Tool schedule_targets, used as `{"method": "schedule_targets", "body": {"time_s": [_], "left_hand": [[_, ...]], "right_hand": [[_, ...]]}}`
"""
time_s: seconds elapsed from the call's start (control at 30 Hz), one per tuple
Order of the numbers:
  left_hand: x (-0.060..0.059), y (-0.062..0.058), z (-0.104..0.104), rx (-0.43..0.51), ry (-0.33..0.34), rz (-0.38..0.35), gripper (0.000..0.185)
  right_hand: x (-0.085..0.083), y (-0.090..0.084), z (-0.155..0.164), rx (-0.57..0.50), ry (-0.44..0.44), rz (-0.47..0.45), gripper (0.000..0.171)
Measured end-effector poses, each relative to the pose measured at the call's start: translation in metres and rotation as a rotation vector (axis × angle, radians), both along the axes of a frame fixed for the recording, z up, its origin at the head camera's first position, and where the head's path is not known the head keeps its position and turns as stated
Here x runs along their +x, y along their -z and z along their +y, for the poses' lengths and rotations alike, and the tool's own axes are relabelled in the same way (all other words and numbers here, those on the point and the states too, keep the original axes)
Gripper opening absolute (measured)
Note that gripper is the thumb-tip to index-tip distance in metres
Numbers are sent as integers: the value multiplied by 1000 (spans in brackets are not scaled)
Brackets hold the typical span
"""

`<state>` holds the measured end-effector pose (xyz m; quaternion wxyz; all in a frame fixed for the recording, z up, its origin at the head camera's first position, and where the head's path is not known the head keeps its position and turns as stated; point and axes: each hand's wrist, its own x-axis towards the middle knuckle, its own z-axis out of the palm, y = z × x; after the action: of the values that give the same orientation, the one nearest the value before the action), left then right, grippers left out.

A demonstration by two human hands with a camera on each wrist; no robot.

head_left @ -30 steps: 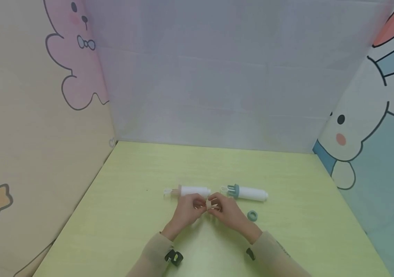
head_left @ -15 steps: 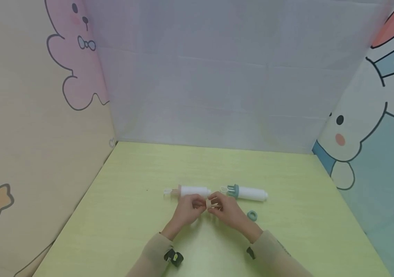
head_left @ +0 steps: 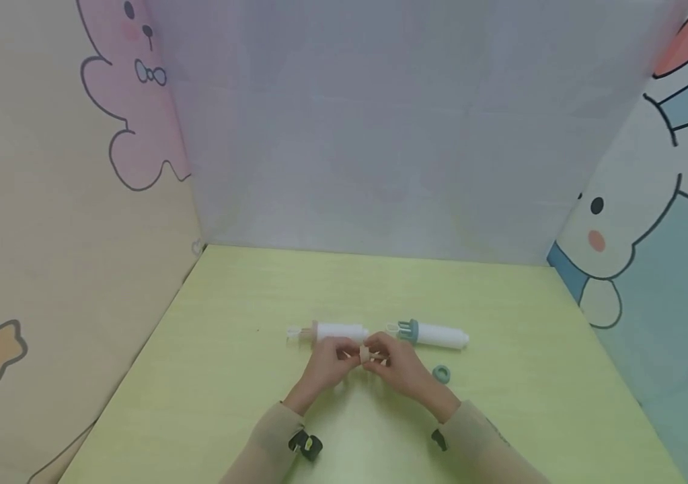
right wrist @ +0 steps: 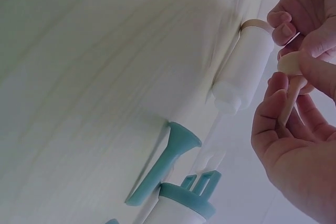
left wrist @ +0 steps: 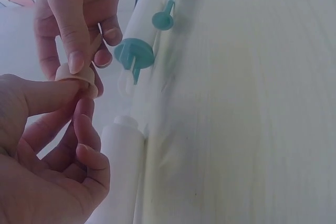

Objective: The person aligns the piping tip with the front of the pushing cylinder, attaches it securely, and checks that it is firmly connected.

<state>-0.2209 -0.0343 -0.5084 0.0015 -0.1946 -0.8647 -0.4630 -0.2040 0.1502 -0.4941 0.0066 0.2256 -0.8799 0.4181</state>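
Observation:
A small beige cup-shaped piece with a thin stem [head_left: 364, 354] is held between the two hands, above the table. My left hand [head_left: 328, 363] pinches its rim, with the thumb partly inside the opening in the left wrist view. My right hand [head_left: 401, 366] grips the cup's outside with thumb and fingers, and the stem [right wrist: 290, 100] runs back among its curled fingers. Behind the left hand lies a white tube [head_left: 341, 332] with a pinkish-beige collar and prongs. Another white tube [head_left: 440, 335], with a green collar and prongs, lies behind the right hand.
Right of the right hand, a green funnel-shaped piece [head_left: 441, 374] is on the pale yellow-green table [head_left: 247, 289]; its stem shows in the right wrist view. Walls with cartoon prints flank the table, and a pale sheet [head_left: 368, 134] hangs at the back.
Both hands stay in nearly the same place, still holding the beige piece. Their fingers shift slightly around it. The tubes and the green piece rest where they were.

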Motion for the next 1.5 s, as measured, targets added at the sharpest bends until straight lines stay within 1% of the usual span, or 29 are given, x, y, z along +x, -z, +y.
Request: {"method": "schedule_targets", "body": {"time_s": [0.23, 0.57, 0.8, 0.97, 1.03, 1.2, 1.27, 1.33, 1.4, 1.5], "left_hand": [[-2, -5, 1, -6, -11, -52, 10], [-2, -6, 1, -7, -22, -73, 12], [-3, -7, 3, -17, -8, -55, 11], [-2, -7, 4, -32, -3, -63, 13], [-2, -7, 4, -34, -10, -65, 14], [-2, -6, 4, -6, -17, -59, 14], [-3, -6, 4, -3, -32, -38, 13], [-3, -6, 2, -28, -66, 21, 13], [-4, -9, 0, -67, -114, 111, 17], [-8, -16, -6, -176, -184, 266, 31]], "right_hand": [[0, -4, -1, 24, -13, 5, 30], [0, -3, 1, 42, -3, 20, 31], [0, -5, 0, 40, 11, 7, 32], [0, -4, 1, 48, 26, 9, 32], [0, -4, 2, 55, 31, 8, 33], [0, -5, 3, 55, 45, 17, 32], [0, -6, 4, 49, 45, 19, 31], [-1, -5, 5, 49, 46, 15, 31], [-1, -4, 6, 50, 42, 8, 31], [-1, -2, 9, 40, 41, -4, 32]]}}
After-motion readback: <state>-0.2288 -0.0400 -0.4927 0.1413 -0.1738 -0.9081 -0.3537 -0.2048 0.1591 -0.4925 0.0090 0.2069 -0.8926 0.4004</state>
